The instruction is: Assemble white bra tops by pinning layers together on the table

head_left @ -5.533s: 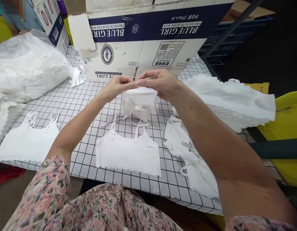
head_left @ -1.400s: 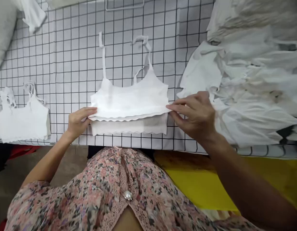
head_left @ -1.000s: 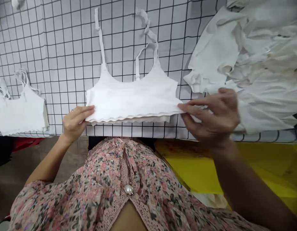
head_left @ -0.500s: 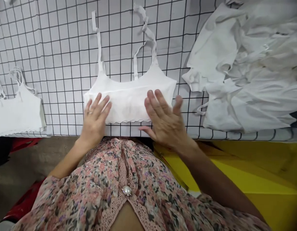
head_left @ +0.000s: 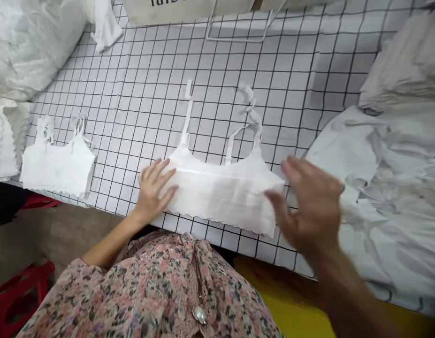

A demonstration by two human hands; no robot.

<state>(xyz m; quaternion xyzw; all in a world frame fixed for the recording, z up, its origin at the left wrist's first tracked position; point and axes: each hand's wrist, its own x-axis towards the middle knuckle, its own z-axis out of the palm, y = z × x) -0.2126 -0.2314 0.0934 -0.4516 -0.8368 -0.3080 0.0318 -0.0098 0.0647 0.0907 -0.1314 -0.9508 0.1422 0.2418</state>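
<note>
A white crop top [head_left: 220, 190] with thin straps lies flat near the front edge of the grid-patterned table [head_left: 161, 80]. My left hand [head_left: 153, 188] rests open and flat on its left side. My right hand [head_left: 310, 206] hovers open, fingers spread and somewhat blurred, just past the top's right edge, between it and the heap of white garments [head_left: 389, 188].
A second white top [head_left: 58, 164] lies at the left front. White bagged cloth [head_left: 30, 42] fills the far left. A cardboard box edge [head_left: 189, 9] and a wire hanger [head_left: 238, 33] are at the back. A red stool [head_left: 16, 291] stands below left.
Both hands were flat on the top half a second ago. My right hand has lifted off and moved right toward the garment heap. The view has tilted up.
</note>
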